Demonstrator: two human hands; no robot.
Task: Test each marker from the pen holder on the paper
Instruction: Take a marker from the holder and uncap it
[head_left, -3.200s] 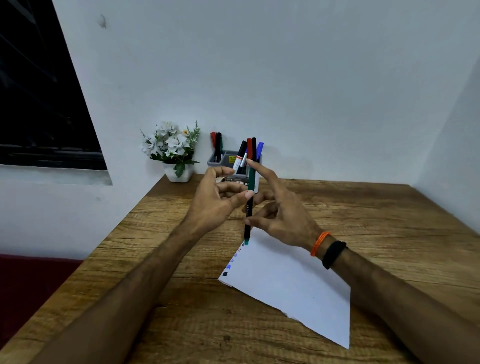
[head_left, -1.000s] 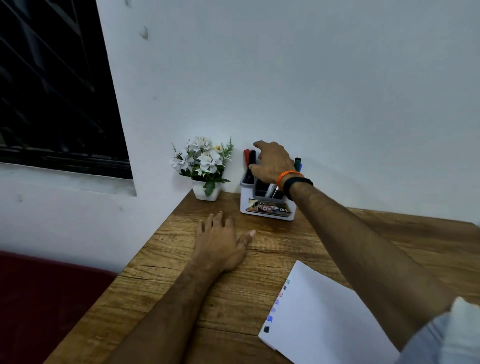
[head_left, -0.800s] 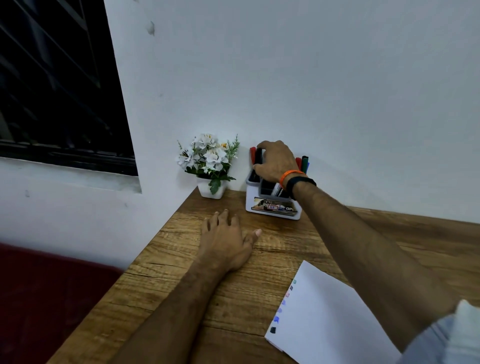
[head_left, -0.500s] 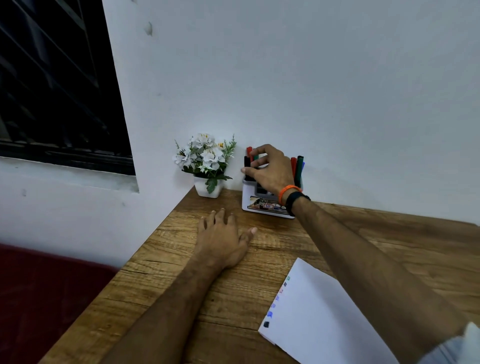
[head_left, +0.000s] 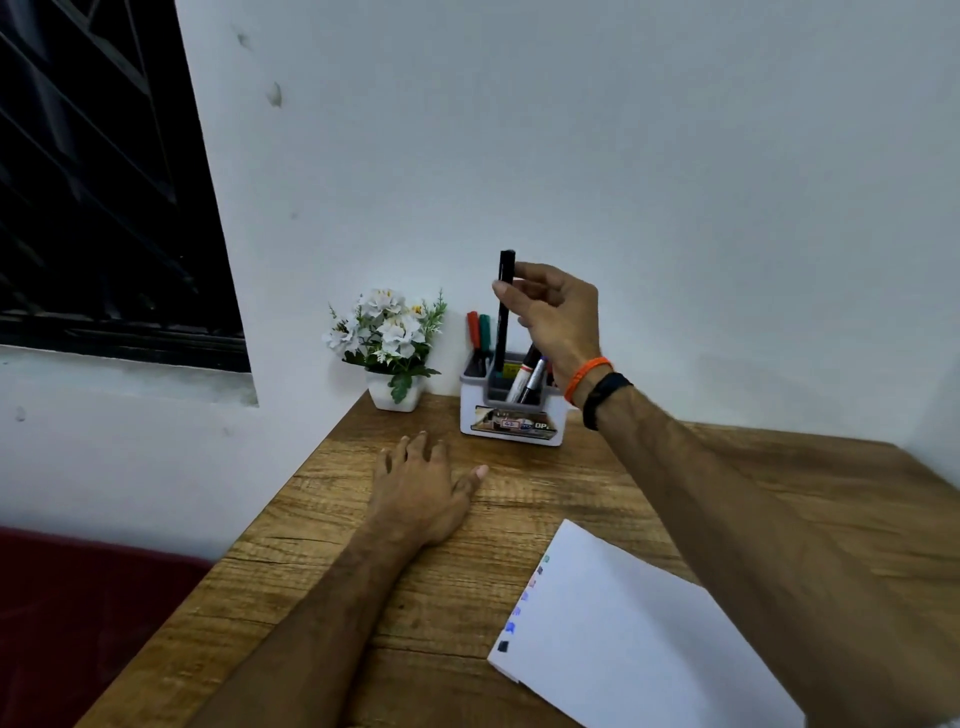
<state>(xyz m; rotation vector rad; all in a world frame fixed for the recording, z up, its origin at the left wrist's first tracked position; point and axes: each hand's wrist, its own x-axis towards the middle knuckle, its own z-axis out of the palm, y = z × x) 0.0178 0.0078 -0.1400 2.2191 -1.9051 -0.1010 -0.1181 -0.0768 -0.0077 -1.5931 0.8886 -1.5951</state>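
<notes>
— While the right hand (head_left: 558, 317) holds that black marker (head_left: 503, 312) upright, its lower end only just clear of the pen holder (head_left: 511, 415), which step would you say is in hand?

— Fetching the next one to test, I judge. The grip is a pinch: thumb and fingers curl round the upper barrel, just below the cap end. The left hand (head_left: 421, 493) rests flat on the worktop (head_left: 571, 483), fingers relaxed and spread, holding nothing.

— And what does the next move call for?

— Lifting the marker fully clear, bringing it over to the paper (head_left: 634, 639), and taking off the cap, likely with the idle hand. Then a short stroke near the sheet's left edge, where a column of small colour swatches (head_left: 522, 603) already runs; free space lies beyond the uppermost, greenish one.

— What are the materials like?

— A slim, smooth, cylindrical marker, matt black. A boxy white and grey plastic holder with compartments and a printed label on its front; a red marker (head_left: 472, 328) and a green marker (head_left: 484, 330) stand in its rear slot, others lean at the front. The sheet is thin, flat and white, lying askew on rough-grained wood. Beside the holder stands a small white pot of white flowers (head_left: 387, 343).
</notes>
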